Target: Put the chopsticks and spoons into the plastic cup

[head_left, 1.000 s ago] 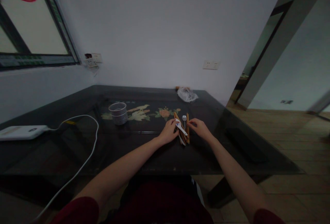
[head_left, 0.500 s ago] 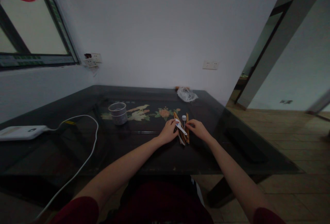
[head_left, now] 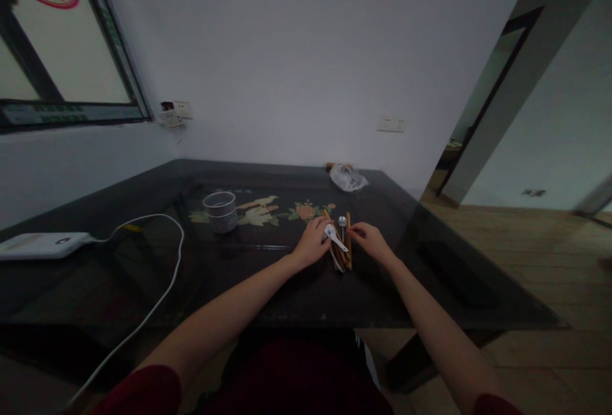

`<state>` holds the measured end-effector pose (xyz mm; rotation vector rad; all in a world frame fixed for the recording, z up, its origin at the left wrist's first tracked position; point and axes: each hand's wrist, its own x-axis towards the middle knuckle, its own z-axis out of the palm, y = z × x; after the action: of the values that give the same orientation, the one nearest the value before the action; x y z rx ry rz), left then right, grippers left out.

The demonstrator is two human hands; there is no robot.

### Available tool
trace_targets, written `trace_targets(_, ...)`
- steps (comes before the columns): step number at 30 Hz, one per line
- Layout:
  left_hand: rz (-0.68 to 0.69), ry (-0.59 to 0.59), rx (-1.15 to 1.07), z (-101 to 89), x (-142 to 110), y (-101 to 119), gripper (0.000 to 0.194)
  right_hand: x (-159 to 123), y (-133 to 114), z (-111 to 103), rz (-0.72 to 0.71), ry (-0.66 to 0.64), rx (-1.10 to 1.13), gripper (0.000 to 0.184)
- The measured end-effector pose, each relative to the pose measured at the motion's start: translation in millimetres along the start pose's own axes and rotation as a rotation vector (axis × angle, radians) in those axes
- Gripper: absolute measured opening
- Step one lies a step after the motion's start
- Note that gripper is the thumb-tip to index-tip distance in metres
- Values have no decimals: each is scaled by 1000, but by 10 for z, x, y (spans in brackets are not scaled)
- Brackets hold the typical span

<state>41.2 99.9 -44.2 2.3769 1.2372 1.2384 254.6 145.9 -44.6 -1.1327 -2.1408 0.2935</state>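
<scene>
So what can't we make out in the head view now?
Head view:
- Chopstick count: the chopsticks overlap, partly under the patterned spoon and left hand.
- Spoon's bowl: partly covered by the left hand.
- Right hand: too small and dim to tell whether its fingers pinch a chopstick.
- White device: cut off by the left edge.
- Cable's far end: cut off by the bottom edge.

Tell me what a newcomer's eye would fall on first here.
Probably the left hand, at a white spoon, and the right hand, at some brown sticks, all on or over the dark table. Next, perhaps the grey cup farther left, then the white device at the picture's left edge.
</scene>
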Motion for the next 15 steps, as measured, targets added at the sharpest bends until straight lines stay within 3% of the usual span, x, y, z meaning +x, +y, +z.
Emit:
trace_targets(4, 48, 38, -55, -222, 82, 163, 43, -1, 18, 23, 27, 2, 48, 19)
trace_targets(10, 126, 153, -72, -718, 187, 471, 31, 25, -63, -6, 49, 48, 171, 22)
trace_targets(15, 165, 354, 15, -1268, 96, 414, 25, 107, -379, -108, 22, 20, 238, 23)
